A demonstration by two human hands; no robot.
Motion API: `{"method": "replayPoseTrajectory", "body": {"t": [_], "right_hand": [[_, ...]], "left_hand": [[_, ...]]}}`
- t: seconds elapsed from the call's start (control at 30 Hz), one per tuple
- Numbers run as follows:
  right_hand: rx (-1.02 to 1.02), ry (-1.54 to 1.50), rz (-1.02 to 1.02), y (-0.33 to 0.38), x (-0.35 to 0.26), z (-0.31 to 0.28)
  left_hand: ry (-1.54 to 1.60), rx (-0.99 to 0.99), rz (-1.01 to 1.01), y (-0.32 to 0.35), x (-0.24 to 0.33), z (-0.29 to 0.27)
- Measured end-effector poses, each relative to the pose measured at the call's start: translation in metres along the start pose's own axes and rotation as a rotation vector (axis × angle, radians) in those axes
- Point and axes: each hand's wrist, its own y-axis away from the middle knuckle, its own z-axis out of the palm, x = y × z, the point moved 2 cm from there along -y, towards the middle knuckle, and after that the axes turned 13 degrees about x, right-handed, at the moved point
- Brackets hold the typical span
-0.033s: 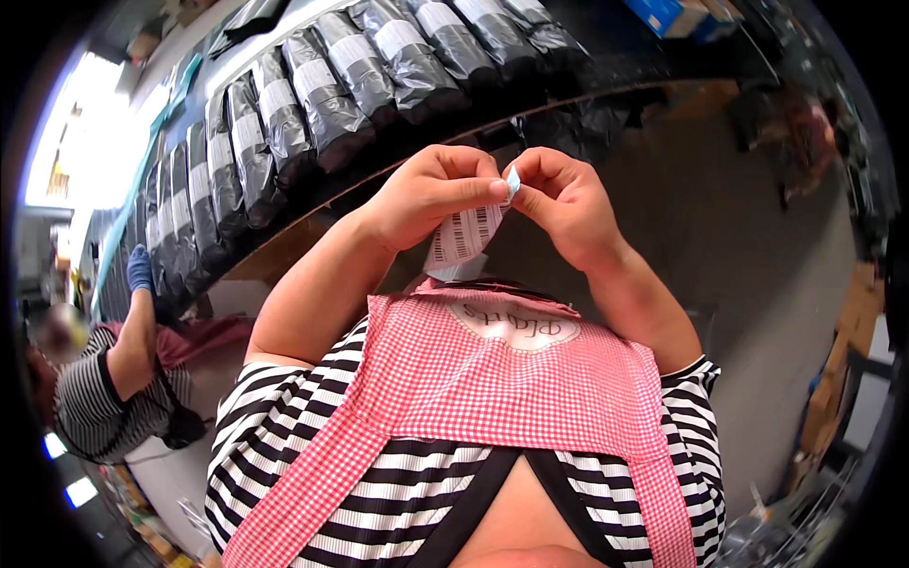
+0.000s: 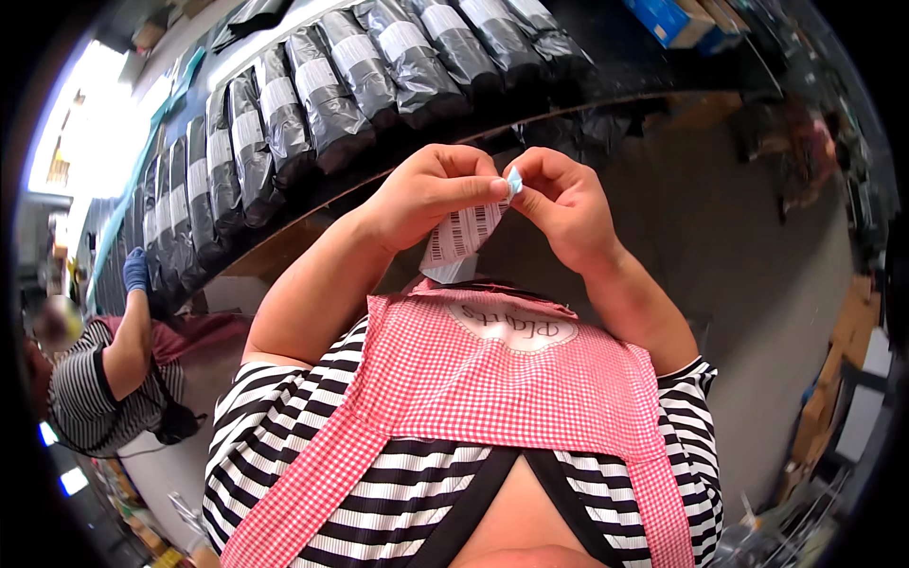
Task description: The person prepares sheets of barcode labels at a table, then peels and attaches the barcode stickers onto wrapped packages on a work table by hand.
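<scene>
In front of my chest, both hands are at a strip of white labels with black barcodes (image 2: 459,237). My left hand (image 2: 436,189) is closed, with thumb and forefinger pinching the strip's upper end. Against it, my right hand (image 2: 575,210) pinches at the same end, where a small pale blue corner (image 2: 514,180) sticks up between the fingertips. The strip hangs down from the left fingers toward the red-checked apron (image 2: 511,388). What lies right under the fingertips is hidden.
Beyond my hands, a long dark table (image 2: 653,80) bears a row of black plastic-wrapped packages (image 2: 327,99) with white labels. At the left, a co-worker's blue-gloved hand (image 2: 136,270) touches the row. Blue boxes (image 2: 674,21) sit at the table's far right; cardboard (image 2: 819,402) stands at the right.
</scene>
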Motion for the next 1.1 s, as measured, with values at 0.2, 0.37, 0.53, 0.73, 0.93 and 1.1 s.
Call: {"method": "replayPoseTrajectory", "body": {"t": [0.2, 0.37, 0.53, 0.73, 0.93, 1.1], "right_hand": [[0.048, 0.341, -0.542, -0.059, -0.005, -0.032], [0.229, 0.328, -0.394, -0.09, -0.035, -0.057], [0.183, 0.592, -0.489, -0.114, -0.063, -0.068], [0.044, 0.746, -0.677, -0.14, -0.073, -0.07], [0.046, 0.014, -0.419, -0.194, -0.072, -0.118], [0.248, 0.088, -0.137, -0.289, -0.039, -0.187]], "left_hand": [[-0.126, 0.099, 0.038, -0.065, 0.017, -0.015], [-0.094, -0.104, 0.067, -0.136, 0.037, -0.016], [-0.125, -0.24, 0.066, -0.18, 0.061, -0.014], [-0.173, -0.129, 0.048, -0.206, 0.044, -0.046], [0.001, 0.281, 0.07, -0.187, 0.025, -0.116], [-0.271, 0.57, 0.082, -0.137, 0.038, -0.163]]}}
